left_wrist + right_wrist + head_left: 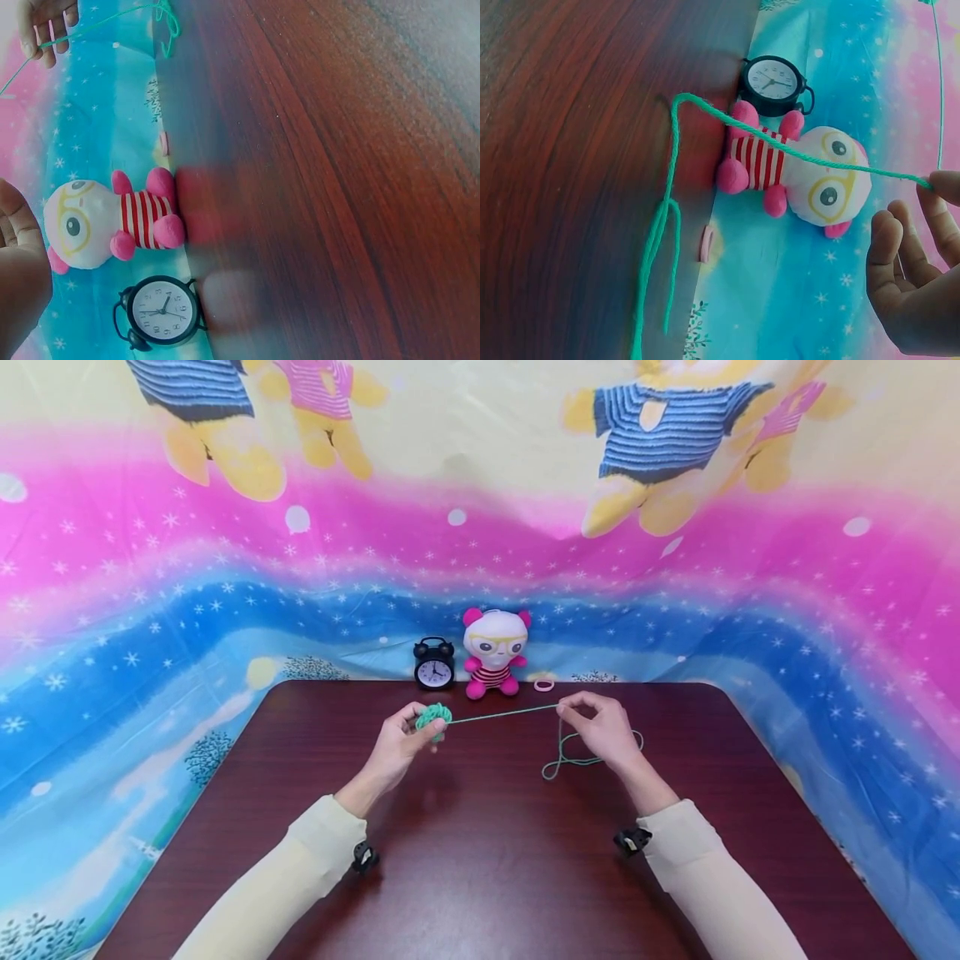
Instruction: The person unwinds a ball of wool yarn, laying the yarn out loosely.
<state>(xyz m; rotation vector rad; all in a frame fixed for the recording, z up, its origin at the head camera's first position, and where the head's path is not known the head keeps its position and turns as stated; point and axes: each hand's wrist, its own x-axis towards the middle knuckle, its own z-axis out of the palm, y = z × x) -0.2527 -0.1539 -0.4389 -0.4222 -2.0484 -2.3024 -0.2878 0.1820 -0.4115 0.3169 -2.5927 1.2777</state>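
A small bundle of green yarn (433,719) is gripped in my left hand (396,745), thumb across its front. From it a taut strand (502,715) runs to my right hand (604,727), which pinches it between thumb and forefinger. Below the right hand the loose yarn (810,157) hangs down and lies in loops (557,768) on the table. The right wrist view shows that pinch close up, the other fingers loosely bent. In the left wrist view only part of my left hand (21,262) appears at the edge; the bundle is out of that frame.
At the back edge of the dark wooden table (465,860) stand a black alarm clock (434,671) and a pink-and-white plush bear (495,652). A small pink ring (543,685) lies to the bear's right. A printed cloth (480,552) hangs behind and around the table.
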